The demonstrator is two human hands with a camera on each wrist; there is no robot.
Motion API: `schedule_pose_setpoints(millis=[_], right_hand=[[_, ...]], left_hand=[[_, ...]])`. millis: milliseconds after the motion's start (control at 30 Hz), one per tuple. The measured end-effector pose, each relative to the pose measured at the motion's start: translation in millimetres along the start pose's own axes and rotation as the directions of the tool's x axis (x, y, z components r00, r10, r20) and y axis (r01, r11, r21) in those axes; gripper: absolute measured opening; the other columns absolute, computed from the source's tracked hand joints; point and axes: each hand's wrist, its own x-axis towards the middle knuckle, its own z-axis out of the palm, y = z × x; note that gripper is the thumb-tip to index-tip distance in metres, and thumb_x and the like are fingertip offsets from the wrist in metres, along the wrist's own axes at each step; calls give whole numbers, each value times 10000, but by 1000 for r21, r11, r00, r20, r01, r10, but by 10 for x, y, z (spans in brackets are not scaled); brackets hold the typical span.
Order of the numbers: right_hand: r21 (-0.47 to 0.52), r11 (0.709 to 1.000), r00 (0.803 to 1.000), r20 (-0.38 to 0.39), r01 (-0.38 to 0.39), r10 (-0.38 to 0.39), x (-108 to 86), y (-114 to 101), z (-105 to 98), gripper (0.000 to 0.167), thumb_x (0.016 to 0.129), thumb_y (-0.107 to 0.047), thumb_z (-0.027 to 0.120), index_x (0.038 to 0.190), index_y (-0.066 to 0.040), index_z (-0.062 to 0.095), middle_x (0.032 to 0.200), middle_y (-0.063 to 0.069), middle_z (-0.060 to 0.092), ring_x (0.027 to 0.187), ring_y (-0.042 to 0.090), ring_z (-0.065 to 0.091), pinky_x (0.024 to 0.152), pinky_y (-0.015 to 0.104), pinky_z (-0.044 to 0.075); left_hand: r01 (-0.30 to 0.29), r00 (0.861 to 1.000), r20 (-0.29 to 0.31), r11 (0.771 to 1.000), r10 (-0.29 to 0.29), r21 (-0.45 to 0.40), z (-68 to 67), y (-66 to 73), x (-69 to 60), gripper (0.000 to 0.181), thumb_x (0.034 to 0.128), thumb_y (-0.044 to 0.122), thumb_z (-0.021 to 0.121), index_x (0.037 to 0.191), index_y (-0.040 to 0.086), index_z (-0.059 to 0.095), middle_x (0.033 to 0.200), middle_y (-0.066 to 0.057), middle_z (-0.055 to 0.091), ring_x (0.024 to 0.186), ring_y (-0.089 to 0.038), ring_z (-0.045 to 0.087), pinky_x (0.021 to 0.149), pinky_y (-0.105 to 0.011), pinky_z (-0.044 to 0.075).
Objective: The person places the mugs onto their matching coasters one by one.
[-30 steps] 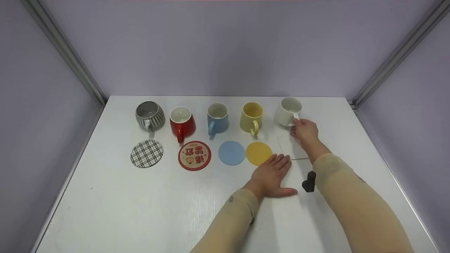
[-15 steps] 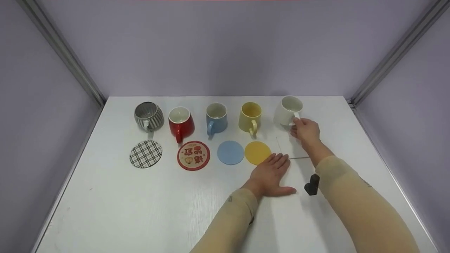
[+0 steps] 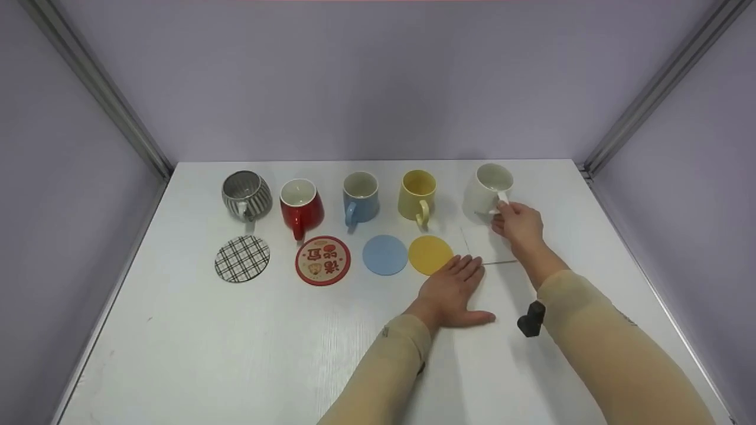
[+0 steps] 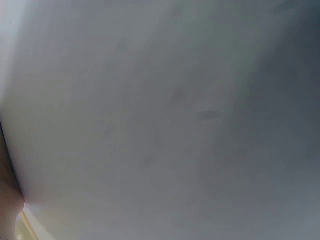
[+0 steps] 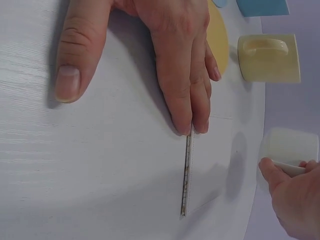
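My right hand (image 3: 518, 227) pinches the handle of a white mug (image 3: 487, 192) at the back right. In the right wrist view the mug (image 5: 291, 144) appears raised off the table, with a shadow apart from it. A thin white square coaster (image 3: 493, 245) lies in front of the mug. My left hand (image 3: 452, 292) is spread flat on the table, its fingertips at the coaster's near left corner and beside a round yellow coaster (image 3: 430, 254). The left wrist view shows mostly blurred white tabletop (image 4: 150, 125).
A yellow mug (image 3: 417, 198), blue mug (image 3: 360, 200), red mug (image 3: 302, 209) and grey striped mug (image 3: 251, 198) line the back. Blue (image 3: 385, 255), red patterned (image 3: 322, 261) and plaid (image 3: 242, 258) round coasters lie before them. Walls (image 3: 378, 88) enclose the table.
My right hand and the white mug have shifted slightly to the right. The left hand stays in place; the whole head view has drifted a little.
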Motion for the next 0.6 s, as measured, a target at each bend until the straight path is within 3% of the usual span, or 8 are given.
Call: schedule_pose_setpoints(millis=[167,600], right_hand=[[10,1000,1000,-10,4,-4,-41,7,-17,559,1150,-308,466,1532,100,443,1382,276,575,1335,363,609,1068,317,525],[-6,1000,1000,-10,-6,6,-134,52,-25,558,1148,-329,471,1529,79,463,1411,291,571,1331,365,614,1031,286,546]], left_hand=[[2,1000,2,1000,-2,-5,-19,6,-2,1090,917,922,200,1709,173,215,1775,15,146,1631,-156,99,1305,-336,-5],[6,1000,18,999,-6,-36,-22,2,9,1109,900,938,193,1714,185,194,1776,27,125,1632,-145,64,1295,-327,-39]])
